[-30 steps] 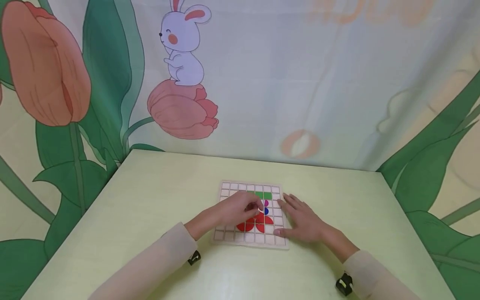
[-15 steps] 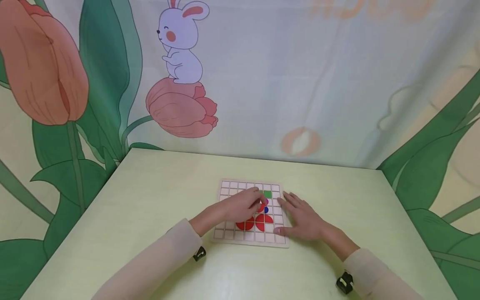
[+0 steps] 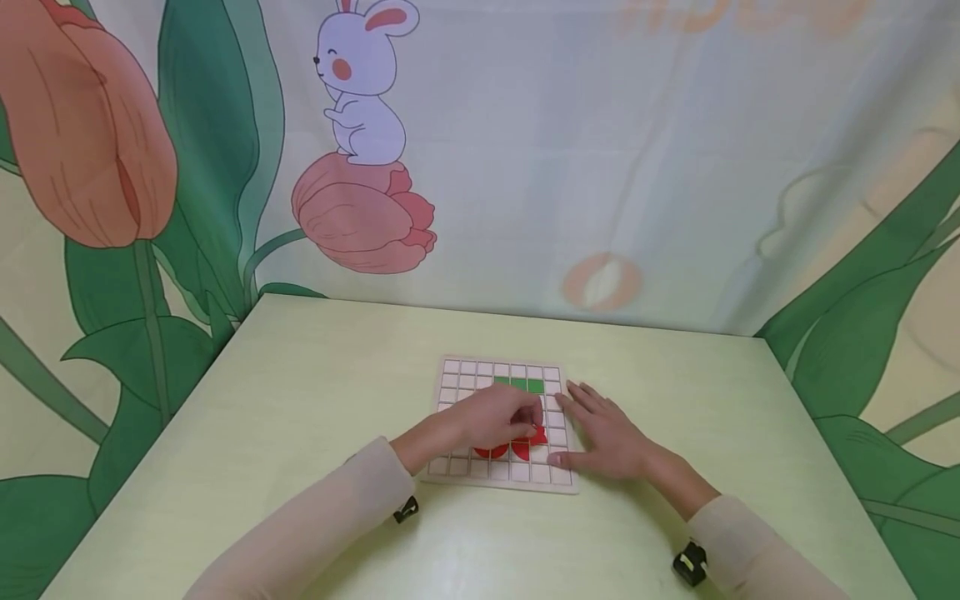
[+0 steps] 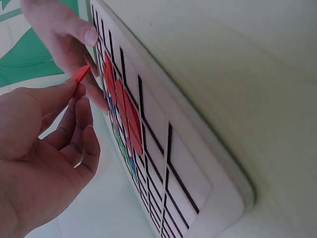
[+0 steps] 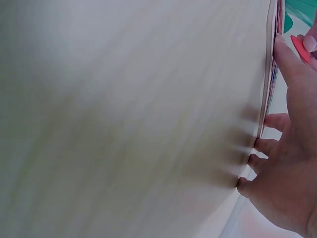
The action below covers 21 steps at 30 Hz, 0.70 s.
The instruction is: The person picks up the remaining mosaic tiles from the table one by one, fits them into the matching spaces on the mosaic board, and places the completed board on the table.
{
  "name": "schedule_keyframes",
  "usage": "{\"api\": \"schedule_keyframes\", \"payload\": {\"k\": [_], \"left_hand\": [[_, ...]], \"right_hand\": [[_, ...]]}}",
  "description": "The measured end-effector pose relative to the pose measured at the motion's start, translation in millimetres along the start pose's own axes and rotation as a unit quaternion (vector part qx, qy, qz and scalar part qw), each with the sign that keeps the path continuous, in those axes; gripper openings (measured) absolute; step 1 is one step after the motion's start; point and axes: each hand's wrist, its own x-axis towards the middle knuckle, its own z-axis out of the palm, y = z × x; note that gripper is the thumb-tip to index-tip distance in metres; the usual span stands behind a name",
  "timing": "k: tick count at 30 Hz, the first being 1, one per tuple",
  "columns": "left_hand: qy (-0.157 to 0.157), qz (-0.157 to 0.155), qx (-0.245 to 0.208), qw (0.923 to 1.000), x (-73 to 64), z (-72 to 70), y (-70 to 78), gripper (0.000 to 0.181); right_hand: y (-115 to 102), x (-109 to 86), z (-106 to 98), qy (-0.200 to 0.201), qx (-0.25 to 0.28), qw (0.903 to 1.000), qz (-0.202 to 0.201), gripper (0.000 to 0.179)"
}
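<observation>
A pale square board (image 3: 459, 472) with a dark-lined grid lies on the table. My left hand (image 3: 495, 417) is above its middle and pinches a small flat red tile (image 4: 82, 74) between thumb and forefinger. The tile is tilted, clear of the board in the left wrist view. Several red pieces (image 4: 130, 116) with curved edges lie in the grid, partly under that hand in the head view. A row of green tiles (image 3: 535, 386) runs near the far side. My right hand (image 3: 609, 435) rests at the board's right edge, fingers spread, thumb near the closer corner.
The pale yellow-green table (image 3: 315, 400) surrounds the board. A printed curtain (image 3: 495, 167) with tulips and a rabbit hangs behind the far edge. Small blue and pink pieces (image 4: 114, 120) lie near the red ones on the board. Black devices (image 3: 690, 564) sit at both cuffs.
My left hand has moved right over the grid with the red tile, uncovering more of the green row and covering the blue and pink pieces in the head view. The right hand stays put.
</observation>
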Motion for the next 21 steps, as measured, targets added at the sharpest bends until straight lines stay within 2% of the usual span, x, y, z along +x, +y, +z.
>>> {"api": "schedule_keyframes", "payload": {"k": [8,14,21], "left_hand": [[0.004,-0.011,0.013,0.9998,2.1,9.6,4.5,0.005],[-0.006,-0.026,0.028,0.9992,2.1,14.7,5.4,0.006],[-0.020,-0.020,0.019,0.9994,1.5,16.0,9.1,0.006]], "right_hand": [[0,-0.6,-1,-0.003,0.004,1.0000,0.004,0.102],[0,-0.9,0,-0.007,0.003,0.9999,0.012,0.103],[0,0.0,1,-0.010,0.002,0.9998,0.018,0.103]]}}
